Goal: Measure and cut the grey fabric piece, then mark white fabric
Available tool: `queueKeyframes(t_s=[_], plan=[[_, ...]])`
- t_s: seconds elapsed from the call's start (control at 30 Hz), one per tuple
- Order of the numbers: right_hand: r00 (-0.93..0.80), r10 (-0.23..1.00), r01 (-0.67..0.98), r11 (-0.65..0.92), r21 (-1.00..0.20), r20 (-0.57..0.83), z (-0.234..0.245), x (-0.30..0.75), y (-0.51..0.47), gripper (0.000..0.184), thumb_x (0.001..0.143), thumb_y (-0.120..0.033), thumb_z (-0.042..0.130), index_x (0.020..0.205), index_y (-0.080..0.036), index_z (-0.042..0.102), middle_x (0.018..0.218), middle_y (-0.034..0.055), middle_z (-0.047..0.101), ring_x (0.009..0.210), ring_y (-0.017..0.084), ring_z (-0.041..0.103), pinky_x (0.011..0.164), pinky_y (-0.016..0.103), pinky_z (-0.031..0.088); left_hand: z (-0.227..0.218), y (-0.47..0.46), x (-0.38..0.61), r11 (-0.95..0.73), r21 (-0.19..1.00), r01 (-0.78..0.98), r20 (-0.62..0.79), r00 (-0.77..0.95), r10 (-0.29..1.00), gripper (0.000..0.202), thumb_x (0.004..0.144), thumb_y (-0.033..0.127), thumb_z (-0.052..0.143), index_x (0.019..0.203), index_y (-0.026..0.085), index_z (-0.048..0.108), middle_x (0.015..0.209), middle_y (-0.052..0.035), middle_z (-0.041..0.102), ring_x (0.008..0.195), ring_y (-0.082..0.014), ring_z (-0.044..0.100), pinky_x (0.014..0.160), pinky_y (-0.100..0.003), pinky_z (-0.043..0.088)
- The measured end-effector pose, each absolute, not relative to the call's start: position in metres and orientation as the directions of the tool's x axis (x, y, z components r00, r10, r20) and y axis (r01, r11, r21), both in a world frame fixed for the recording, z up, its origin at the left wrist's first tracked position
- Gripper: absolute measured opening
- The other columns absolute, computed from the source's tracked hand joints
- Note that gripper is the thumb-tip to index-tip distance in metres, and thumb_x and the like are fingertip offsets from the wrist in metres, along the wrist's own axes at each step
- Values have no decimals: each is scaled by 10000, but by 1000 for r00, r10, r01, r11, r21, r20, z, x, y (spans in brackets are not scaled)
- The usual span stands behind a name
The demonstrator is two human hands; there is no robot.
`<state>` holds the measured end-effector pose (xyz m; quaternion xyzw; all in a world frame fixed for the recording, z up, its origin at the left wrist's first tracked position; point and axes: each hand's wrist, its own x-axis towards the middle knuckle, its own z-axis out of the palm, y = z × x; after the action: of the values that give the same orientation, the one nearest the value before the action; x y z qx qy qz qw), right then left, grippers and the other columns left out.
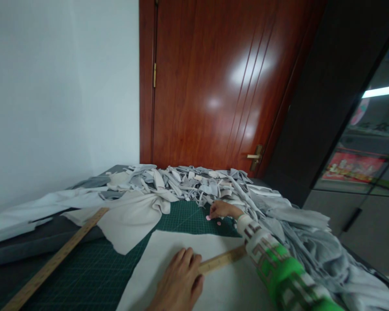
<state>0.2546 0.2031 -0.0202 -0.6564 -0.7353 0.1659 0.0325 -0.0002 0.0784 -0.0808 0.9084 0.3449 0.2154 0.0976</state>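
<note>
Hands apart: the left hand (pixel 178 280) pins a wooden ruler (pixel 222 261) on white fabric (pixel 168 244), while the right hand (pixel 223 210) reaches small pink discs (pixel 208 217) on a green cutting mat (pixel 184 220), below heaped grey fabric scraps (pixel 194 183).

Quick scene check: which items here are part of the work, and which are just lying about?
Part of the work:
left hand on white fabric, beside wooden ruler
right hand at small pink pieces on green cutting mat

Lying about:
second wooden ruler
grey fabric scrap pile
door
</note>
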Motion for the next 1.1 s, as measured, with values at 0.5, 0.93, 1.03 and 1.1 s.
queueKeyframes(t_s=[0.5,0.93,1.03,1.1], plan=[[-239,966,895,258,-364,98,-50,263,26,239,802,-193,605,1039,-176,619,1096,91,605,1020,212,574,909,328,444,-64,80,-10,-665,337,667,132,666,734,323,811,266,667,1111,171,595,1212,-115,624,1199,-296,539,1041,-447,414],[-187,963,962,219,-163,191,0,292,35,155,820,-85,497,874,-160,622,957,85,691,897,200,637,778,264,440,-69,135,-43,-658,507,557,603,316,732,501,935,469,347,1344,181,382,1331,-155,523,1150,-264,590,1018,-476,462],[-42,959,989,80,-126,279,17,305,63,218,885,-94,426,1007,-133,601,1032,122,682,960,215,636,823,300,444,-70,140,-44,-644,494,585,658,233,716,490,941,462,342,1346,189,368,1319,-147,524,1127,-261,599,1000,-473,478],[42,958,995,-14,-99,285,16,309,85,248,918,-101,409,1081,-109,595,1019,132,691,945,223,653,818,333,468,-75,144,-47,-641,485,595,650,245,719,512,926,464,352,1341,166,385,1317,-163,536,1141,-277,597,1010,-490,467]])
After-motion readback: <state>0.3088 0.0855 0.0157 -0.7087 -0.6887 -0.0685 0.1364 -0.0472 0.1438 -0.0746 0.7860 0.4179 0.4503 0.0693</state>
